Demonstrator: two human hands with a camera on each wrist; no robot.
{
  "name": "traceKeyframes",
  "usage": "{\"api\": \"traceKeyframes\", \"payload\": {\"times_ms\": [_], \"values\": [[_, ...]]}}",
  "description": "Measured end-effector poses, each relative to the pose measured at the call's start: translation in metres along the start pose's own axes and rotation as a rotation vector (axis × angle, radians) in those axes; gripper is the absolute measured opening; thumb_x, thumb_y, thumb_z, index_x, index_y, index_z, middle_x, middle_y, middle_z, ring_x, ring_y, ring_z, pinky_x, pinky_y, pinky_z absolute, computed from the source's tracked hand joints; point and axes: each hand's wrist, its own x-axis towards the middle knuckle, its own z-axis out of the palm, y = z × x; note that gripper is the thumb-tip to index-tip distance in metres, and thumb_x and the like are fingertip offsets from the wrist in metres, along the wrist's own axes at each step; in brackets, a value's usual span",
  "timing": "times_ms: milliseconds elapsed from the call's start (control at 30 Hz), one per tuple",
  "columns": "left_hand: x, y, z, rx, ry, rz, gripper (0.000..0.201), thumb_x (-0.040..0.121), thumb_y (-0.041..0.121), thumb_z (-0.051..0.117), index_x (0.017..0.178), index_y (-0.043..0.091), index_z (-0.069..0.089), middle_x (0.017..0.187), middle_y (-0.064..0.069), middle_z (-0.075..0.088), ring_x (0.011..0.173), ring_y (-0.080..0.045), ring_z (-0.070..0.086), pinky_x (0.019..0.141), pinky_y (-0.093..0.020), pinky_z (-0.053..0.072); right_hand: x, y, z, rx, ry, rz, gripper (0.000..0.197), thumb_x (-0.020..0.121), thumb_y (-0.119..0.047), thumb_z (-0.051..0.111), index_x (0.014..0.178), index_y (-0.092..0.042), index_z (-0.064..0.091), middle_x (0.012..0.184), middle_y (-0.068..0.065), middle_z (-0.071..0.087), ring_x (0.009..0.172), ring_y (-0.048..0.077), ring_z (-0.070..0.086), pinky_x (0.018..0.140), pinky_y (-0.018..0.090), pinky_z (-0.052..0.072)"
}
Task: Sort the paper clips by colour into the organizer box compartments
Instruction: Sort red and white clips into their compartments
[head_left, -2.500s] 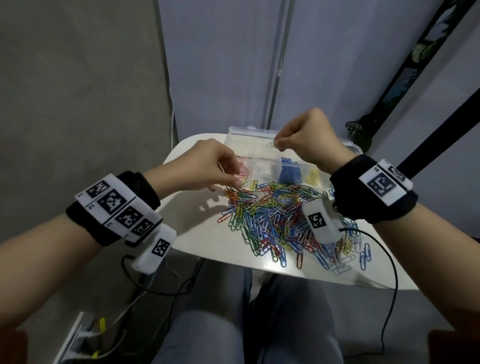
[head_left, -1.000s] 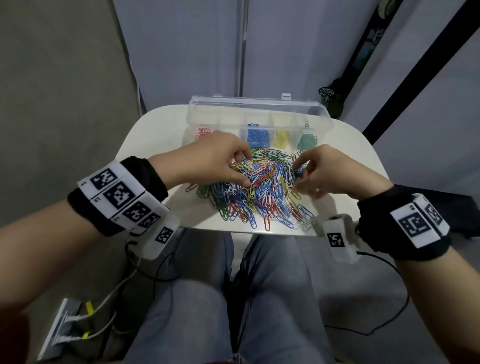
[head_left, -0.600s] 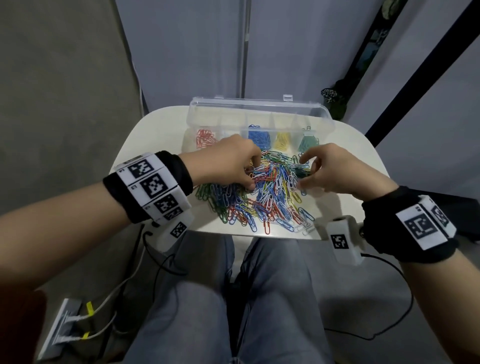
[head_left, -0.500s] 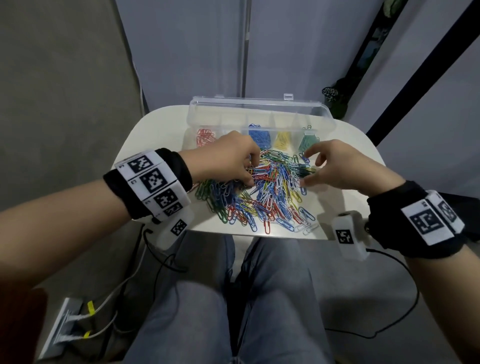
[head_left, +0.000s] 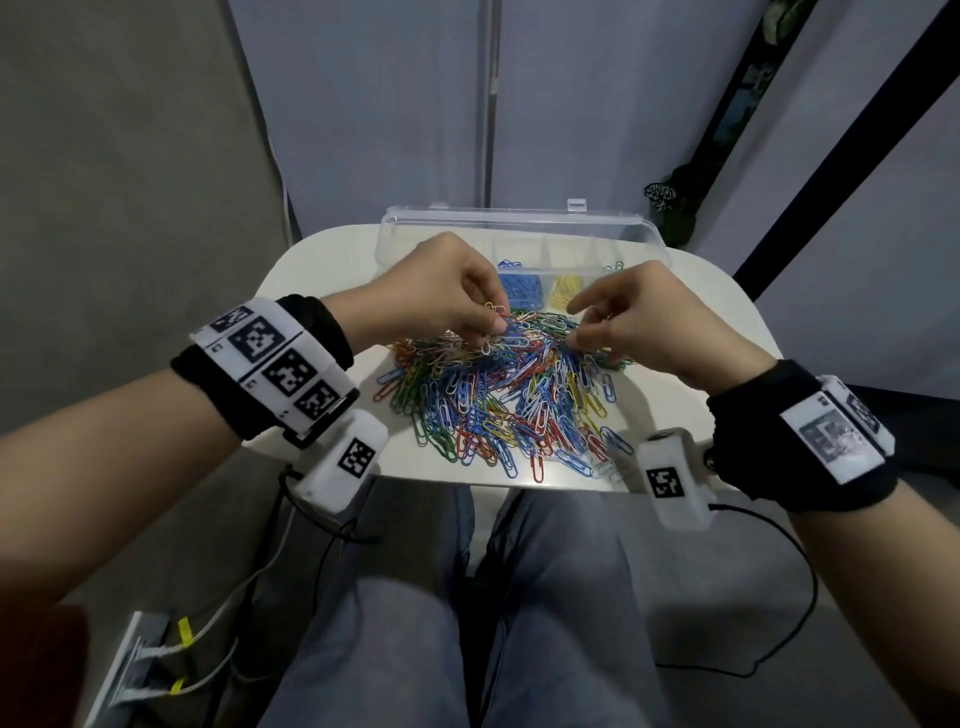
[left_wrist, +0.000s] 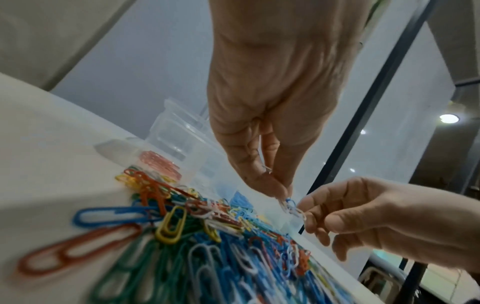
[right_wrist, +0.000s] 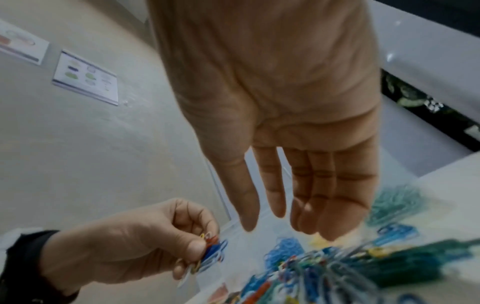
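Observation:
A heap of mixed coloured paper clips (head_left: 509, 395) lies on the small white table (head_left: 322, 270). Behind it stands the clear organizer box (head_left: 519, 228); blue clips (head_left: 519, 288) and yellow clips (head_left: 566, 291) show in its compartments, and red clips (left_wrist: 158, 164) fill an end one. My left hand (head_left: 493, 325) hovers over the heap's far edge and pinches a small bunch of clips (right_wrist: 213, 251) in blue, white, red and yellow. My right hand (head_left: 574, 323) hangs just to its right with relaxed fingers (right_wrist: 306, 205), holding nothing.
The box's lid (head_left: 519, 221) stands open at the back against the grey wall panels. The table's front edge (head_left: 519, 483) runs just above my knees. Cables (head_left: 249, 587) and a power strip (head_left: 135, 665) lie on the floor at lower left.
My left hand has risen from the heap with a bunch of clips pinched in it. My right hand has lifted off the heap and shifted left toward the left hand.

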Motion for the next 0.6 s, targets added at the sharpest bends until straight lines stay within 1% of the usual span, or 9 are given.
{"api": "traceKeyframes", "payload": {"times_ms": [67,100,167,233,333,400,467,600], "values": [[-0.003,0.002,-0.004,-0.136,0.017,-0.008,0.015,0.076,-0.007,0.074,0.088,-0.007,0.067,0.062,-0.009,0.068,0.052,-0.014,0.065,0.053,-0.022,0.056,-0.001,-0.006,0.004,0.212,-0.021,0.01,0.025,0.077,-0.003,0.077,0.101,0.001,0.069,0.07,0.006,0.065,0.061,0.016,0.062,0.063,0.031,0.058],[-0.004,0.002,-0.006,-0.186,0.027,-0.01,0.016,0.076,-0.007,0.074,0.09,-0.008,0.067,0.064,-0.01,0.068,0.054,-0.015,0.065,0.057,-0.025,0.058,-0.001,-0.009,0.006,0.325,-0.038,0.017,0.025,0.077,0.0,0.076,0.101,0.003,0.068,0.069,0.008,0.066,0.062,0.017,0.064,0.064,0.031,0.059],[-0.006,0.003,-0.009,-0.266,0.043,-0.013,0.016,0.076,-0.007,0.073,0.09,-0.007,0.066,0.068,-0.012,0.067,0.057,-0.017,0.065,0.063,-0.027,0.059,-0.002,-0.016,0.012,0.518,-0.068,0.022,0.024,0.078,0.004,0.072,0.101,0.006,0.066,0.073,0.014,0.068,0.067,0.022,0.068,0.069,0.034,0.06],[-0.009,0.003,-0.011,-0.318,0.052,-0.015,0.013,0.075,-0.007,0.073,0.087,-0.004,0.066,0.07,-0.013,0.067,0.058,-0.017,0.064,0.063,-0.026,0.059,-0.002,-0.023,0.016,0.644,-0.086,0.025,0.022,0.078,0.006,0.071,0.1,0.008,0.066,0.076,0.018,0.069,0.069,0.026,0.069,0.07,0.035,0.061],[-0.012,0.004,-0.01,-0.349,0.063,-0.018,0.013,0.076,-0.008,0.072,0.086,-0.004,0.066,0.07,-0.013,0.066,0.059,-0.017,0.064,0.061,-0.024,0.058,0.0,-0.029,0.023,0.72,-0.092,0.022,0.022,0.077,0.007,0.071,0.098,0.012,0.067,0.075,0.02,0.069,0.065,0.025,0.069,0.066,0.032,0.061],[-0.014,0.003,-0.01,-0.36,0.064,-0.023,0.014,0.076,-0.008,0.072,0.088,-0.006,0.066,0.071,-0.014,0.065,0.059,-0.017,0.064,0.061,-0.024,0.058,0.001,-0.031,0.027,0.71,-0.068,0.016,0.014,0.077,0.009,0.07,0.09,0.013,0.067,0.068,0.018,0.068,0.06,0.023,0.068,0.06,0.03,0.06],[-0.016,0.002,-0.011,-0.371,0.065,-0.029,0.013,0.076,-0.009,0.072,0.087,-0.006,0.065,0.073,-0.016,0.065,0.06,-0.018,0.065,0.061,-0.024,0.058,0.002,-0.03,0.028,0.718,-0.047,0.026,0.004,0.077,0.012,0.069,0.08,0.01,0.066,0.059,0.014,0.066,0.053,0.021,0.067,0.053,0.025,0.057],[-0.019,-0.001,-0.016,-0.384,0.087,-0.046,0.01,0.076,-0.008,0.071,0.084,-0.004,0.067,0.071,-0.014,0.067,0.06,-0.017,0.066,0.061,-0.022,0.058,0.003,-0.027,0.025,0.776,-0.031,0.055,0.007,0.076,0.016,0.066,0.078,0.01,0.065,0.059,0.015,0.066,0.054,0.022,0.068,0.055,0.025,0.058]]}}
